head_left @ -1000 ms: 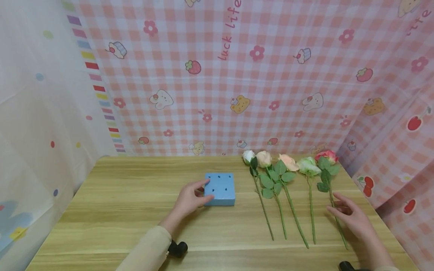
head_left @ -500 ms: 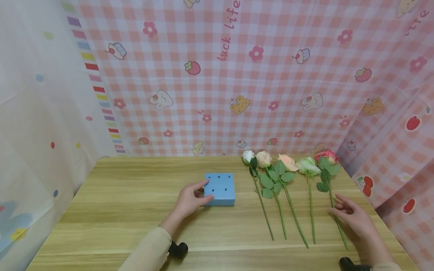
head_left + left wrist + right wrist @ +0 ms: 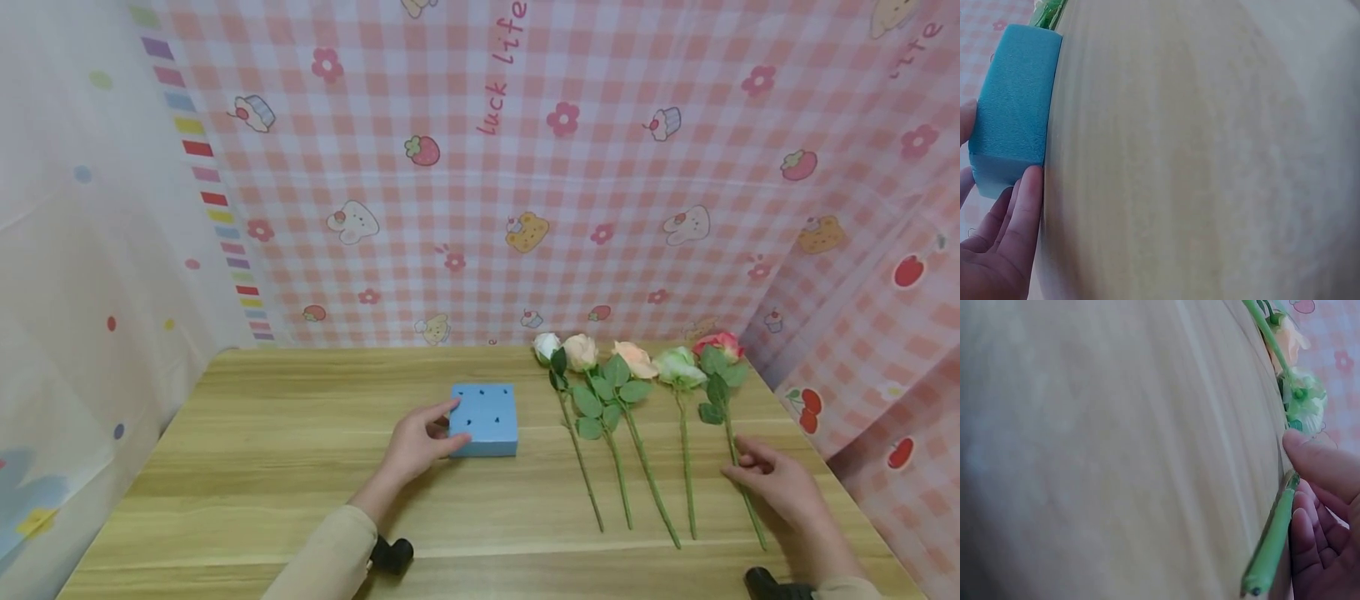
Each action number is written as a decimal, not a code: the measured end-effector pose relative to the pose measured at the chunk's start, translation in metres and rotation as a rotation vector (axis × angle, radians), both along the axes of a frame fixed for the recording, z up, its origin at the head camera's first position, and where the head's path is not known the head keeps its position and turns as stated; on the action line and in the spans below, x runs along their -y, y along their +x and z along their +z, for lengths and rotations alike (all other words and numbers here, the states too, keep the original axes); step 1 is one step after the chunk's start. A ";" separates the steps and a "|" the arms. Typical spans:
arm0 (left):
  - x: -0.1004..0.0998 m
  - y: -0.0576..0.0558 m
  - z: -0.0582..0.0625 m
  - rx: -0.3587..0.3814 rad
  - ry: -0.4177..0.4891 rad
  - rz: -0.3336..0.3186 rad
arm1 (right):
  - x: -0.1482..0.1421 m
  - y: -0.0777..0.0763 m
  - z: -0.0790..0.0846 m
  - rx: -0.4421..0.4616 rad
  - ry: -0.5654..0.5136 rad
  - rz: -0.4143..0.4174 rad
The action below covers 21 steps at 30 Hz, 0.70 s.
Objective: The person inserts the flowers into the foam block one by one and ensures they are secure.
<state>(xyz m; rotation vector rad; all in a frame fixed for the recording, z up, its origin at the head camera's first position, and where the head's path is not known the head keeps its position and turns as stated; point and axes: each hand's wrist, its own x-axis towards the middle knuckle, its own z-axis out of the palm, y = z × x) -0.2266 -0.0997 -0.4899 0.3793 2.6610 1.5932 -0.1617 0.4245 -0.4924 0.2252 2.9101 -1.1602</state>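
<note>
My left hand (image 3: pixel 415 443) holds a blue foam block (image 3: pixel 487 417) by its left side, thumb at the near edge and a finger at the top corner. Several small dark holes mark the block's top. In the left wrist view, fingertips touch the blue block (image 3: pixel 1016 100). At the right, my right hand (image 3: pixel 780 483) is around the stem of the red-pink artificial rose (image 3: pixel 718 346), which lies on the table. Thumb and forefinger stand apart on either side of that stem. In the right wrist view, the green stem (image 3: pixel 1272 550) runs beside the curled fingers.
Left of the red-pink rose lie a green rose (image 3: pixel 680 367), a peach rose (image 3: pixel 635 359), a cream rose (image 3: pixel 581 352) and a white rose (image 3: pixel 547 347), stems toward me. Behind the wooden table (image 3: pixel 247 467) hangs a pink checked cloth (image 3: pixel 465 192).
My right hand has shifted slightly toward me along the red-pink rose's stem, its fingers a little more curled. My left hand and the block keep their place; the head view has shifted slightly.
</note>
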 end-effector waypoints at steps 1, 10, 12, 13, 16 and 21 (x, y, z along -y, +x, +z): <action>0.000 0.000 0.000 0.000 0.001 0.002 | 0.001 0.000 0.001 -0.002 0.019 0.004; 0.000 0.001 -0.001 0.001 0.005 0.014 | 0.002 -0.003 0.004 0.012 0.112 -0.017; 0.000 0.001 -0.001 -0.002 0.005 0.013 | 0.002 -0.003 0.004 0.025 0.102 -0.027; 0.000 0.001 -0.001 -0.002 0.004 0.013 | 0.002 -0.003 0.005 0.031 0.093 -0.030; 0.000 0.001 -0.001 -0.003 0.004 0.013 | 0.002 -0.003 0.006 0.038 0.031 -0.040; -0.001 0.001 0.000 0.001 0.003 0.016 | 0.000 -0.003 0.006 0.044 -0.116 -0.056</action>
